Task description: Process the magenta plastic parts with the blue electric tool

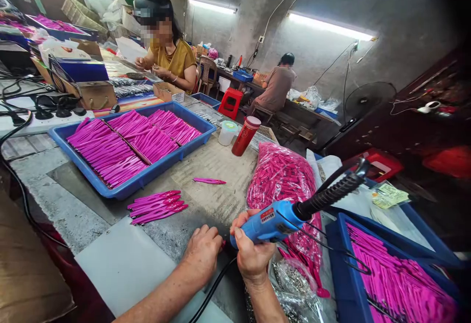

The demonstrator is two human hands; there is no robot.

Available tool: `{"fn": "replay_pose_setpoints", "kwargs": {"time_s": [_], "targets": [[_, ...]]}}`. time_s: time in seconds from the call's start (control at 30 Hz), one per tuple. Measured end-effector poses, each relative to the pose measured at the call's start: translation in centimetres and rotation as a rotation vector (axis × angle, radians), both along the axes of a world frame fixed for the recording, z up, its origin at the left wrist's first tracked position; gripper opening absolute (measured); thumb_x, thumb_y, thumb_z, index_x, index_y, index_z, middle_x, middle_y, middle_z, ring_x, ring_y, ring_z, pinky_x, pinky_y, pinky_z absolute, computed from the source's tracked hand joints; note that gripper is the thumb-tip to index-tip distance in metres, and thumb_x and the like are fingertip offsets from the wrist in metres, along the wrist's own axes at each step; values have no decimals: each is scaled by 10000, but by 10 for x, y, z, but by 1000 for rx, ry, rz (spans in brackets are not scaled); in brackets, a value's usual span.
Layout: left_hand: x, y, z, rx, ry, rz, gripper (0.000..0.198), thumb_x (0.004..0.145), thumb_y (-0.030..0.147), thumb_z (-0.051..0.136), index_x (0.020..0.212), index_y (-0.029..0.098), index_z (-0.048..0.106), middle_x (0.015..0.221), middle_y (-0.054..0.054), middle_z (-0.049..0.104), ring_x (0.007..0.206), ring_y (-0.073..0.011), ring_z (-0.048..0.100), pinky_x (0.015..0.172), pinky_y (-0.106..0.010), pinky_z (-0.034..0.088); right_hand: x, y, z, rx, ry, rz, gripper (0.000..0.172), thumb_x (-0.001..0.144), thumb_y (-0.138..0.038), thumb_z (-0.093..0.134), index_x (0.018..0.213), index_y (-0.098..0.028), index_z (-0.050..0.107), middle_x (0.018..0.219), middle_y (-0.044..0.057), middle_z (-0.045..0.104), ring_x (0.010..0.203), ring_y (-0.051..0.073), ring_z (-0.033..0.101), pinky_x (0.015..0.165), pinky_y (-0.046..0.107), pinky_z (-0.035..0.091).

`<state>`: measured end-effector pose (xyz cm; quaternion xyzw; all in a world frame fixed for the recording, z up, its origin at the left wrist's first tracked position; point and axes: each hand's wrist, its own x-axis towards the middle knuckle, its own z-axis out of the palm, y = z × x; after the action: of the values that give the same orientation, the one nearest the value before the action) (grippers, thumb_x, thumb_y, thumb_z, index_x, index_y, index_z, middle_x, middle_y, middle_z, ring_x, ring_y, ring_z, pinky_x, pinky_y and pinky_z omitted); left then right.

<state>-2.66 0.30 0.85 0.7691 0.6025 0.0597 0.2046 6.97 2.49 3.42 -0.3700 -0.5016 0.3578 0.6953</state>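
My right hand is wrapped round a blue electric screwdriver, which has a black spring-guarded cord end. The tool's front points down and left, toward my left hand. My left hand is closed at the table top, and a bit of a dark pink piece shows past its fingertips. The rest of that piece is hidden by the fingers. Several slim magenta pieces with red ends lie side by side left of my hands. One more magenta piece lies alone farther back.
A blue tray of magenta pieces stands at the left, another blue bin at the right. Near the tool are a plastic bag of red pieces and a bag of small metal parts. A red tumbler stands behind. Two people sit farther off.
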Motion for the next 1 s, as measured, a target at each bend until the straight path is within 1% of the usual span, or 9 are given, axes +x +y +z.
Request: {"fn": "replay_pose_setpoints", "kwargs": {"time_s": [0.17, 0.23, 0.4, 0.53, 0.73, 0.87, 1.0], "targets": [[-1, -3, -1, 44, -9, 2, 218, 862, 164, 413, 814, 187, 624, 874, -41, 608, 867, -199, 508, 719, -313, 359, 2, -6, 9, 12, 63, 47, 307, 693, -188, 634, 946, -216, 463, 682, -28, 510, 543, 134, 505, 522, 265, 437], [-2, -4, -1, 53, 0, -5, 207, 859, 162, 420, 816, 187, 621, 881, -41, 608, 873, -200, 512, 724, -312, 364, 5, -9, 11, 21, 110, 40, 312, 706, -191, 628, 965, -219, 455, 683, -30, 512, 546, 135, 508, 527, 267, 436], [-4, -3, -1, 35, 22, 5, 196, 850, 138, 430, 822, 189, 617, 910, -43, 608, 903, -205, 517, 751, -315, 385, 23, -14, 16, 13, 173, -100, 311, 698, -227, 630, 958, -200, 462, 694, -20, 508, 563, 148, 511, 564, 300, 437], [-4, 2, 0, 63, 10, 28, 225, 872, 161, 407, 793, 182, 618, 896, -42, 608, 869, -182, 527, 754, -291, 397, 37, -14, 19, 34, 238, -172, 309, 687, -215, 624, 953, -186, 471, 686, -19, 509, 548, 154, 517, 555, 306, 433], [0, 10, 2, 103, 15, -3, 225, 873, 177, 421, 788, 186, 629, 879, -46, 607, 862, -187, 529, 741, -291, 391, 46, -15, 15, 29, 289, -194, 313, 689, -214, 617, 963, -189, 466, 685, -20, 510, 549, 154, 518, 560, 305, 431], [3, 12, -1, 118, 26, -11, 232, 878, 192, 419, 775, 188, 627, 861, -44, 602, 835, -184, 517, 708, -294, 369, 48, -15, 10, 23, 292, -211, 323, 692, -230, 615, 974, -185, 465, 688, -17, 516, 549, 160, 520, 562, 307, 429], [3, 12, -2, 113, 58, -18, 236, 882, 211, 414, 785, 190, 628, 862, -45, 597, 838, -181, 504, 706, -295, 362, 48, -16, 10, 21, 288, -219, 317, 692, -237, 614, 963, -181, 459, 677, -18, 517, 539, 163, 521, 556, 309, 431]]}}
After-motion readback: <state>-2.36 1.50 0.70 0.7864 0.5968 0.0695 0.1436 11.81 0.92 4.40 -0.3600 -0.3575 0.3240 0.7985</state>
